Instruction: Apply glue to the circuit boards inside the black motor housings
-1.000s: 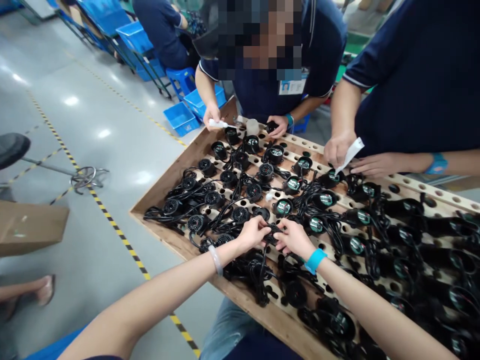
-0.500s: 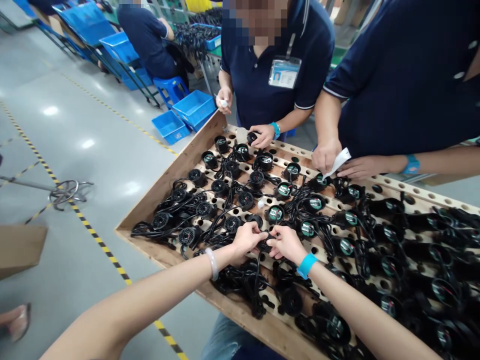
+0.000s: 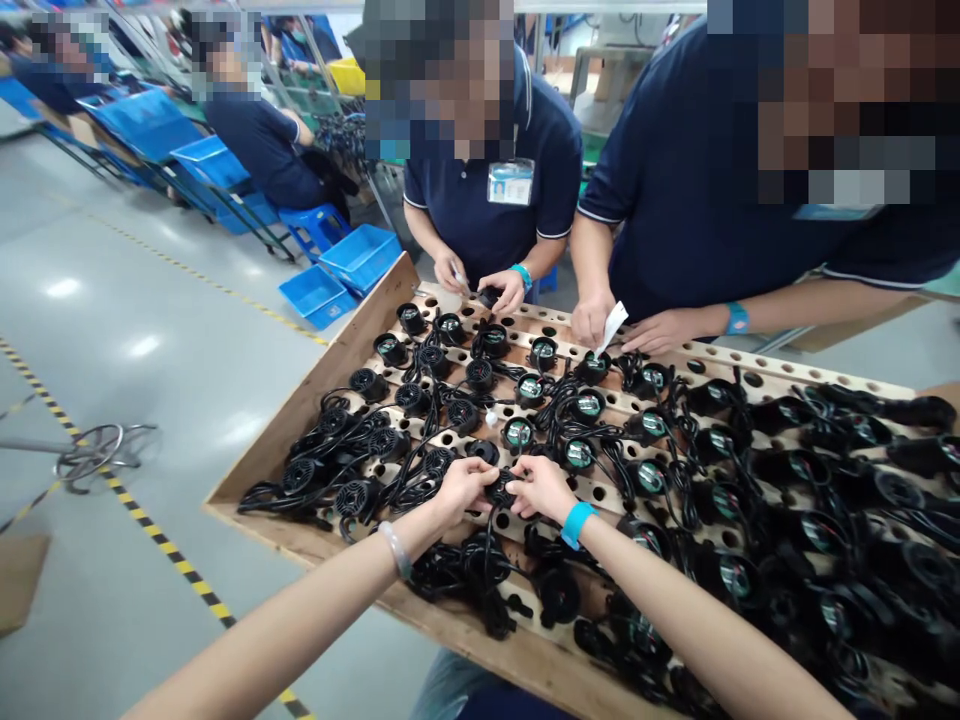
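Note:
My left hand (image 3: 459, 488) and my right hand (image 3: 538, 487) meet over one small round black part (image 3: 499, 489) with a cord, both pinching it from either side. It sits in a wooden tray (image 3: 300, 410) drilled with holes and filled with several similar black round parts (image 3: 517, 433) and tangled black cords. A pale bangle circles my left wrist and a blue band my right.
Two people in dark blue shirts stand across the tray; one handles a black part (image 3: 489, 296) at the far edge, the other holds a white slip (image 3: 613, 325). Blue bins (image 3: 361, 256) sit on the grey floor to the left, by yellow-black tape.
The view has tilted upward and shifted, so the tray sits lower and left in frame. My hands stay on the same part. The person opposite brought both hands together on a part.

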`<state>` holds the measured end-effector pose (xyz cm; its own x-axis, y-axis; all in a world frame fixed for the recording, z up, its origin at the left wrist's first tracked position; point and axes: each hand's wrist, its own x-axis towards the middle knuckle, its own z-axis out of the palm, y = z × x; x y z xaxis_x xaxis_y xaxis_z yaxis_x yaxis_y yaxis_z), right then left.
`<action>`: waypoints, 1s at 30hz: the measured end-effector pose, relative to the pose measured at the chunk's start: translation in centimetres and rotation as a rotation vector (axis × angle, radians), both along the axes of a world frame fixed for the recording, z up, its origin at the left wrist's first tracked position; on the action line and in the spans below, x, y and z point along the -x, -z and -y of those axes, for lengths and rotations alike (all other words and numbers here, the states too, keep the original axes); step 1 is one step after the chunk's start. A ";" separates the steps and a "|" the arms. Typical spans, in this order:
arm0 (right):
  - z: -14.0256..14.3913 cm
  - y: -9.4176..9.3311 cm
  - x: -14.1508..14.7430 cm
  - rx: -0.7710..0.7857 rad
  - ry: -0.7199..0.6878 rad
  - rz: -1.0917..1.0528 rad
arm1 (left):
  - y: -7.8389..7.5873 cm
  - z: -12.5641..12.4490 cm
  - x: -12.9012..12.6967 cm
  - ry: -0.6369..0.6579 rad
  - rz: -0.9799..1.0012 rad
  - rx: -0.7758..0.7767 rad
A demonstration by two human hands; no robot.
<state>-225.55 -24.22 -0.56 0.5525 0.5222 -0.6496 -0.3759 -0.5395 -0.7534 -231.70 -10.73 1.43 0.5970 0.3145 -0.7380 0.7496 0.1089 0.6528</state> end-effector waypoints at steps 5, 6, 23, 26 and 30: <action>0.0 0.0 0.2 0.031 -0.012 0.008 | -0.3 0.1 0.8 -0.050 0.041 0.037; 0.0 -0.1 0.2 0.037 -0.021 0.011 | -0.2 0.1 0.8 -0.054 0.050 0.034; -1.0 0.0 -1.3 0.047 -0.136 0.070 | 1.1 0.3 1.2 -0.042 0.115 -0.024; -0.6 -0.1 -0.9 0.018 -0.087 0.072 | 1.2 0.4 1.3 -0.039 0.132 -0.036; 0.0 0.1 -0.3 -0.038 -0.026 0.067 | 1.4 0.5 1.5 -0.037 0.151 -0.044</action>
